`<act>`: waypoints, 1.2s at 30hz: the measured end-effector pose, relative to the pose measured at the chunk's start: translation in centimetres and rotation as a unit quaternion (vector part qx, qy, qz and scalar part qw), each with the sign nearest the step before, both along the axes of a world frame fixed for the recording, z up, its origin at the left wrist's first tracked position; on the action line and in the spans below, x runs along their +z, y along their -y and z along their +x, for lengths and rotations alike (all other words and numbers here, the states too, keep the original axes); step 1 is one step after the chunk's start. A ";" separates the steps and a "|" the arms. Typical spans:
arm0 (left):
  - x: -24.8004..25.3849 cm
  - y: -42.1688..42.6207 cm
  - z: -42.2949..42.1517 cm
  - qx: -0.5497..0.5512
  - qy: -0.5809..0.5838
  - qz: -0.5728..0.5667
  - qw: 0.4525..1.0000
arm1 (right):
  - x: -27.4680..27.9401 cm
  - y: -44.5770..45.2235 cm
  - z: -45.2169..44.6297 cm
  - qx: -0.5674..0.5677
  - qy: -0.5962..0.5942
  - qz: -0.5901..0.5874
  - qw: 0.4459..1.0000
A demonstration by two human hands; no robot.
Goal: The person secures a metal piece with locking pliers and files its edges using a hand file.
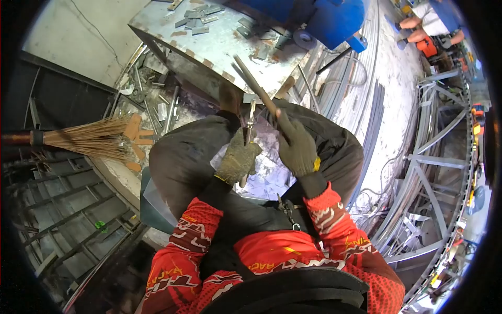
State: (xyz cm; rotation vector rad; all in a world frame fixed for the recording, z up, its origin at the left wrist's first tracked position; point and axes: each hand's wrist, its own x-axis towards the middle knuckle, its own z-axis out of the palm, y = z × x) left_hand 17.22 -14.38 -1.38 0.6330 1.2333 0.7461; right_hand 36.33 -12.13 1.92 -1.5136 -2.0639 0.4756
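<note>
My left hand (239,158) is closed around slim metal pliers (250,119), their handles partly hidden by my glove, and my right hand (298,147) is wrapped around a long bar (260,92), its lower end hidden. A small metal plate (249,98) sits at the pliers' tip, beside the bar; whether they touch, I can't tell. Beyond, the worktable (217,48) is cut off above.

Two gloved hands (298,150) (236,161), one broom (86,137)
</note>
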 end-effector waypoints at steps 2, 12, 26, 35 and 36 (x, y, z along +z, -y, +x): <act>0.4 -0.4 -0.1 0.014 0.006 -0.007 1.000 | -0.6 3.3 1.5 -0.002 0.023 -0.026 0.999; -0.1 -0.3 0.0 -0.013 -0.005 -0.011 1.000 | -0.6 -3.5 -1.3 0.003 0.024 0.047 0.999; -0.3 -0.5 -0.7 -0.028 -0.002 0.047 0.999 | -1.7 -3.6 -1.0 -0.001 0.028 0.079 0.996; -1.0 -0.1 -0.4 -0.039 0.012 -0.013 0.999 | -1.6 3.5 1.8 -0.034 0.036 -0.046 0.998; -0.1 -0.1 -0.3 -0.041 0.001 0.003 0.999 | -1.7 2.3 1.4 -0.041 0.035 -0.049 0.997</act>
